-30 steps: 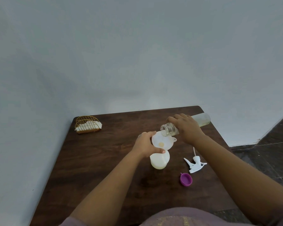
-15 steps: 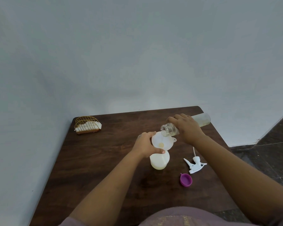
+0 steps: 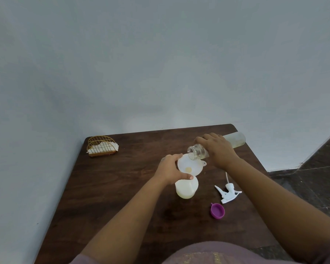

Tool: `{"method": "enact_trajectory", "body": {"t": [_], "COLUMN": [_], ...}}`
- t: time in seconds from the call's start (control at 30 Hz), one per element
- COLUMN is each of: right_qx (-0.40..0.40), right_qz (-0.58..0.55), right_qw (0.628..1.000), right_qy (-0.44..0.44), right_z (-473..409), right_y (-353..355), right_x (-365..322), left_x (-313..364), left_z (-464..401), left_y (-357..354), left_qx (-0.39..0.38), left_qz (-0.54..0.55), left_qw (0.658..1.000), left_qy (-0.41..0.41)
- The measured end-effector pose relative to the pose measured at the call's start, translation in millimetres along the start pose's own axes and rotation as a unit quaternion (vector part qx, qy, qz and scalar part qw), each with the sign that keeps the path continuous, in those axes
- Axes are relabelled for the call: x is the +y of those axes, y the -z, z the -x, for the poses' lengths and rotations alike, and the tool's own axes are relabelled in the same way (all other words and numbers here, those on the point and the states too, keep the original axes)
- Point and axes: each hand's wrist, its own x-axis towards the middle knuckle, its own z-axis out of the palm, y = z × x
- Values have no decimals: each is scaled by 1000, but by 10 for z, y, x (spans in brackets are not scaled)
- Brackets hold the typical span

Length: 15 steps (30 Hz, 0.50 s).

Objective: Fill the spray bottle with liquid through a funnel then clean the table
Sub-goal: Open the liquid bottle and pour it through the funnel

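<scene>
Spray bottle (image 3: 187, 188) stands upright near mid-table, white translucent, pale yellowish liquid inside; that's the landmark. Left to right from there: dark wood table (image 3: 111, 197), grain visible, rounded far corners, far edge against a plain pale wall that also runs down the left side. Gold wire napkin holder (image 3: 101, 146) with white napkins sits far left of the bottle, at the table's back-left corner. Left hand (image 3: 170, 169) right at the bottle's top, fingers and thumb curled round the rim of the white funnel (image 3: 191, 165) seated in the bottle neck; small pool of yellowish liquid in the funnel's centre. Right hand (image 3: 216, 149) behind and right of the bottle, fingers wrapped round a clear bottle (image 3: 197, 152) tipped nearly horizontal, open mouth over the funnel's far rim. White spray trigger head (image 3: 228, 193) lies on the table just right of the bottle, dip tube pointing away. Purple cap (image 3: 217, 210) lies right of the bottle, nearer the person, open side up. Dark tiled floor (image 3: 316, 180) shows past the table's right edge.
</scene>
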Motion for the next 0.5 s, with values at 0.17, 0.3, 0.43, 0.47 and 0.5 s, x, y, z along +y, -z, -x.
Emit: {"method": "enact_trajectory", "body": {"t": [0.17,0.3,0.43,0.47,0.5], "right_qx": [-5,-6,-4,-5,-5], "right_qz": [7,4,4,1,-1], "right_qw": [1000,1000,1000,1000,1000], "right_qy": [-2,-4,-5,-6,-6], "right_z": [-3,-3,-12,-12,-11], "right_y": [16,24,31,31,32], "right_x": [-17,-21,-25,-27,-29], "left_x": [0,1,12,14,13], "left_z": [-5,-2,2,5,3], "left_y": [6,15,22,25,26], "left_qx": [-1,-4,-6,-6,-6], "left_qz": [5,6,7,7,8], "left_qw": [1000,1000,1000,1000,1000], "left_qy": [0,-4,-6,-5,-5]}}
